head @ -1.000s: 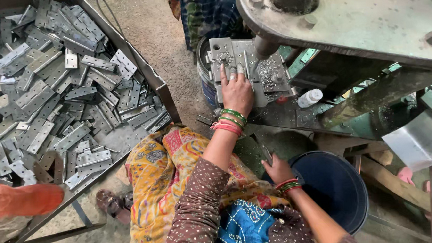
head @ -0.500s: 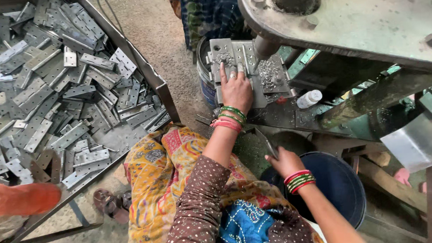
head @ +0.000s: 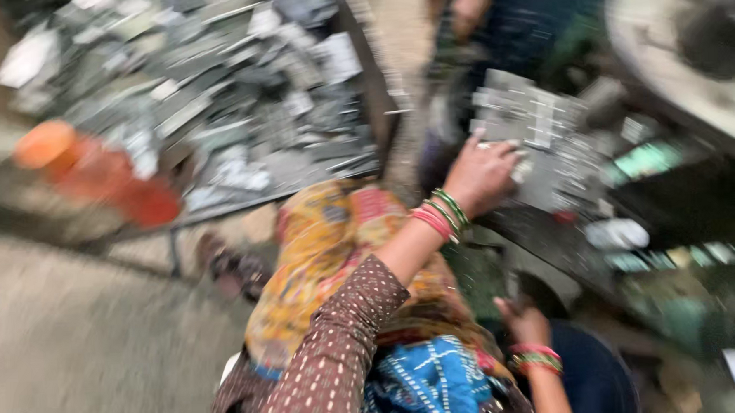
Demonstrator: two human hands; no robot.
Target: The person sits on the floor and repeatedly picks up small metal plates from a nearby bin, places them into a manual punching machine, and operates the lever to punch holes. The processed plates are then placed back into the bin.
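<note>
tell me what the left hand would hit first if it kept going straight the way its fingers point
Probably the stack of grey metal plates: the left hand already reaches up and right onto their near edge. The frame is blurred, so whether the fingers touch them is uncertain.

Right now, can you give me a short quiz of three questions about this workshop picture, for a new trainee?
1. True or false: the left hand rests on a stack of grey metal plates.
2. Which is nearest the right hand? A) the dark blue bucket B) the orange object C) the heap of metal pieces
3. Fill in: the heap of metal pieces lies in a tray to the person's ____.

Key
1. True; the picture is blurred, but the fingers lie on the plates.
2. A
3. left
</note>
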